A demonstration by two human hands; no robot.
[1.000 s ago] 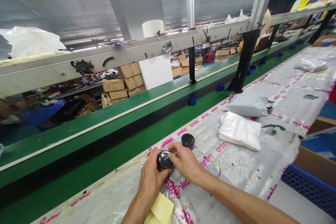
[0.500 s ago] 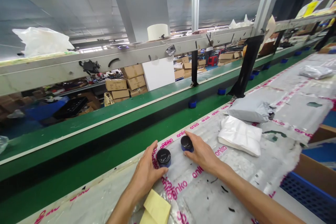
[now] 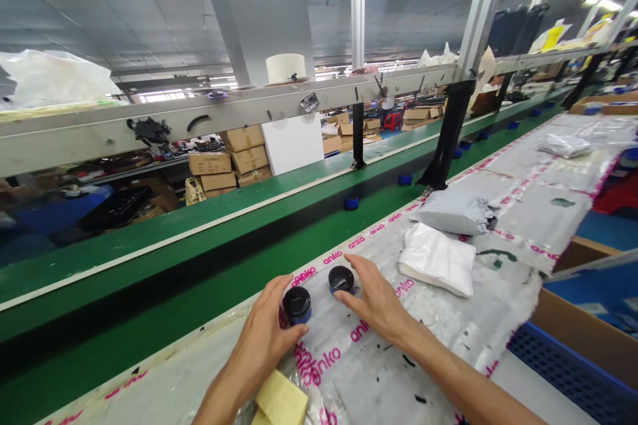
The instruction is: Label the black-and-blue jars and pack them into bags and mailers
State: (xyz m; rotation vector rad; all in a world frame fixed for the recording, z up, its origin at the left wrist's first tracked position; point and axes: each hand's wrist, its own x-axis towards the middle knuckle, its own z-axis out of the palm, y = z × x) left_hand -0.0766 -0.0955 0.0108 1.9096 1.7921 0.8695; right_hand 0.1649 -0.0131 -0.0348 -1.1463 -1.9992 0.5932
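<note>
Two small round jars with black lids and dark blue sides stand upright on the printed plastic sheet. Around the left jar (image 3: 298, 304) curls my left hand (image 3: 266, 325), its thumb in front and its fingers at the far side. The right jar (image 3: 341, 279) stands between the thumb and forefinger of my right hand (image 3: 376, 299). Those fingers are spread, with a small gap between jar and palm. Whether the right thumb touches the jar I cannot tell. Below my left hand lies a yellow paper pad (image 3: 282, 398).
A green conveyor belt (image 3: 279, 252) runs behind the sheet, carrying several blue items such as the nearest one (image 3: 351, 203). To the right lie a white folded packet (image 3: 438, 257) and a grey plastic parcel (image 3: 453, 211). A blue basket (image 3: 563, 372) sits at lower right.
The view has shifted slightly to the right. My left hand has come closer in around its jar. My right hand has loosened a little. Both jars stay where they were on the sheet.
</note>
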